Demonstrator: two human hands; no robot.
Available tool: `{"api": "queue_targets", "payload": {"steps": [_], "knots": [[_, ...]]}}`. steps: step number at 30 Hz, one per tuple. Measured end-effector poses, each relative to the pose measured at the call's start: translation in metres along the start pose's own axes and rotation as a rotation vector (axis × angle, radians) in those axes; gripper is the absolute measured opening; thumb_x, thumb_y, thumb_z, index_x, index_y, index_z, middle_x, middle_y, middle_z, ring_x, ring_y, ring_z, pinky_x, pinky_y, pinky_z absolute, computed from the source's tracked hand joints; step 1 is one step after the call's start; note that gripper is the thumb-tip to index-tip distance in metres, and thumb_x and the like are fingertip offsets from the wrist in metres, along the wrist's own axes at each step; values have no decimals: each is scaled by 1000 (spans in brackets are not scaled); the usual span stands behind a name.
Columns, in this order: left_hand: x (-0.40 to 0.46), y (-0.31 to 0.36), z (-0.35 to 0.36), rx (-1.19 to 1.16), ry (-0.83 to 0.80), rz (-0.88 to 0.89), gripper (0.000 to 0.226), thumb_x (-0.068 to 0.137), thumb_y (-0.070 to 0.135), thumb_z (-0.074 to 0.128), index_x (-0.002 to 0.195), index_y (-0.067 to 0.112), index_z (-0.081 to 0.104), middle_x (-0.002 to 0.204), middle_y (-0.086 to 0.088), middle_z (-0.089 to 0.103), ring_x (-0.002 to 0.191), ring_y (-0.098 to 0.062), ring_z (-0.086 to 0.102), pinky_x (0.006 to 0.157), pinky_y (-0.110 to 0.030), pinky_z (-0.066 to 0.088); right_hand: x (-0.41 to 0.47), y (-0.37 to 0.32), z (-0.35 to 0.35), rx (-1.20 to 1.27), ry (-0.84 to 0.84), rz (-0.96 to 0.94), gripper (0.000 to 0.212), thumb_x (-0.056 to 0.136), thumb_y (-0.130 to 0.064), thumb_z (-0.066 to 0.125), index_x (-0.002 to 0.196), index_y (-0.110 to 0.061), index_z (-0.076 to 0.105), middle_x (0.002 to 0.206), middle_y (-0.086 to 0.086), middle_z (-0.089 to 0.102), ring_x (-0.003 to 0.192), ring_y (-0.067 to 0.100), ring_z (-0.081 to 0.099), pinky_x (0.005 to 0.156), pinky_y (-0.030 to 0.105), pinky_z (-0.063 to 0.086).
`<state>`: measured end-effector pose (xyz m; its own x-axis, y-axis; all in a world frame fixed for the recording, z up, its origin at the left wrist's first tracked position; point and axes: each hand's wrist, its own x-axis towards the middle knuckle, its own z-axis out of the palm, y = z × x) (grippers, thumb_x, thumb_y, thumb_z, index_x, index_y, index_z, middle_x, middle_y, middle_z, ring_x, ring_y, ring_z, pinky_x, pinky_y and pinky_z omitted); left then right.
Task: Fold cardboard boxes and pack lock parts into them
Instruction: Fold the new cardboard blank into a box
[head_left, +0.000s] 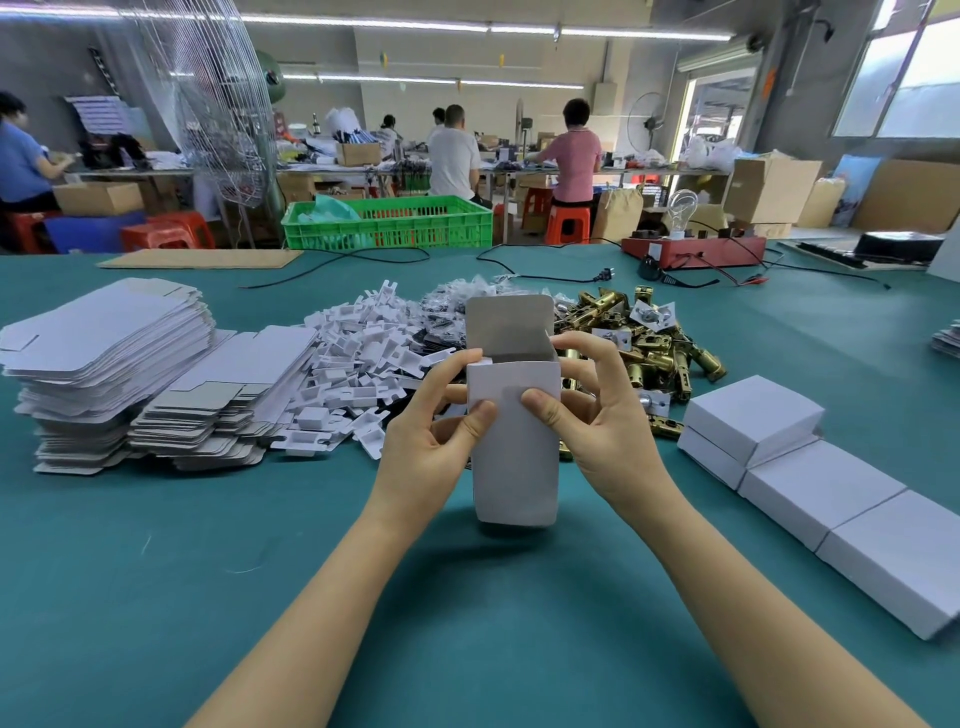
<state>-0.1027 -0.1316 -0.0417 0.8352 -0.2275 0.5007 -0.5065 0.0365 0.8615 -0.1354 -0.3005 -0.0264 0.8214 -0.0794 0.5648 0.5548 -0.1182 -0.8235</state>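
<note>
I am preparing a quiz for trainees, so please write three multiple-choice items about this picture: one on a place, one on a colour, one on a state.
1. Where does the stack of flat box blanks lie?
A. left of the hands
B. right of the hands
C. in the green crate

2. What colour is the table cover?
A. red
B. teal
C. yellow

3. How is the top of the held white box?
A. taped shut
B. crushed flat
C. open, lid flap up

Answers:
1. A, the blanks sit at the table's left side.
2. B, teal shows around both arms.
3. C, the flap stands upright while the left hand and the right hand grip the box.
</note>
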Motion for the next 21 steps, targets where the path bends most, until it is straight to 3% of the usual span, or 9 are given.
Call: {"api": "queue_targets", "payload": {"steps": [4, 10, 15, 21], "knots": [[0, 0, 0, 23, 2, -8, 37, 84, 37, 62, 118, 49, 55, 96, 8, 68, 74, -11, 68, 66, -36, 60, -1, 2, 0, -18, 2, 7, 36, 87, -16, 68, 110, -40, 53, 107, -5, 67, 87, 32, 68, 70, 58, 55], [-1, 1, 1, 58, 6, -3, 37, 84, 39, 61, 118, 52, 54, 103, 0, 68, 79, -11, 69, 68, -33, 60, 0, 3, -1, -47, 1, 27, 28, 89, -18, 67, 105, -38, 55, 105, -11, 65, 83, 26, 68, 66, 54, 57], [-1, 2, 1, 72, 2, -1, 38, 85, 39, 61, 113, 63, 54, 102, 2, 69, 80, -11, 69, 68, -37, 59, -1, 1, -2, -52, -7, 32, 25, 88, -19, 67, 105, -32, 53, 101, -13, 65, 82, 36, 66, 62, 62, 52], [-1, 2, 3, 62, 6, 1, 39, 83, 41, 62, 112, 66, 54, 97, 7, 71, 84, -11, 69, 73, -37, 58, 0, -9, 0, -86, -10, 14, 25, 89, -14, 67, 99, -32, 53, 145, -20, 40, 93, 22, 67, 72, 55, 55]]}}
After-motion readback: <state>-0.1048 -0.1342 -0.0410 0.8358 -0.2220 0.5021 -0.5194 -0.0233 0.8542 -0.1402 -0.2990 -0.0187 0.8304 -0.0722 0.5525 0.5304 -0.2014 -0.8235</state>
